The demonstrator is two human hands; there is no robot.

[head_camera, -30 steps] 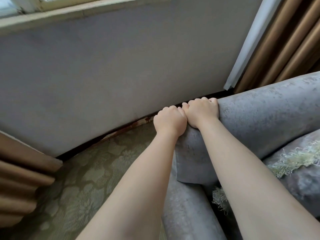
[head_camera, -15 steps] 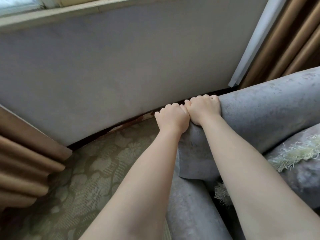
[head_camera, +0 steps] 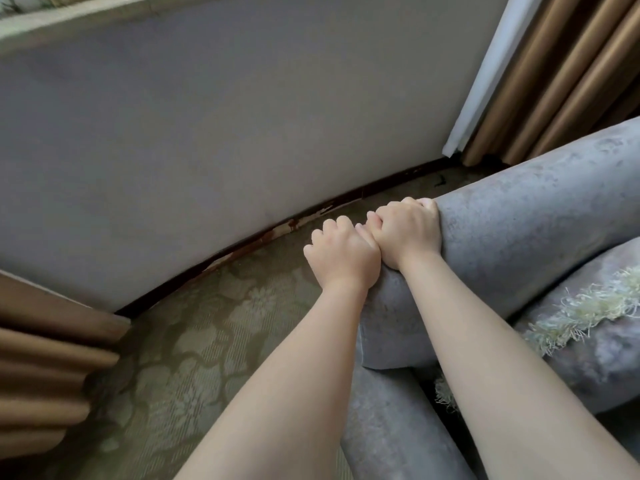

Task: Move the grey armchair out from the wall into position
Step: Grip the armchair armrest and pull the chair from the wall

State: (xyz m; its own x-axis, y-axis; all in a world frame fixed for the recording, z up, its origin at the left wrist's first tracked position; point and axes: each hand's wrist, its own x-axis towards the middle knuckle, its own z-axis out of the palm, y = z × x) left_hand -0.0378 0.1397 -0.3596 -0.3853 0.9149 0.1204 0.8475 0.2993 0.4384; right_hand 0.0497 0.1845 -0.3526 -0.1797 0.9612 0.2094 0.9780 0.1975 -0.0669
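The grey armchair (head_camera: 533,216) fills the right side of the head view, its padded back running from the centre up to the right edge. My left hand (head_camera: 341,259) grips the back's near-left corner, fingers curled over its far side. My right hand (head_camera: 407,232) grips the top of the back right beside it, the two hands touching. A strip of carpet shows between the chair back and the wall (head_camera: 242,126).
A green patterned carpet (head_camera: 194,351) covers the floor to the left. Brown curtains hang at the left edge (head_camera: 45,368) and in the top right corner (head_camera: 568,71). A grey cushion with a pale fringe (head_camera: 588,313) lies on the chair seat. A window sill (head_camera: 69,19) runs above the wall.
The chair back has come away from the wall, with both hands still gripping it; more carpet and skirting now show behind it.
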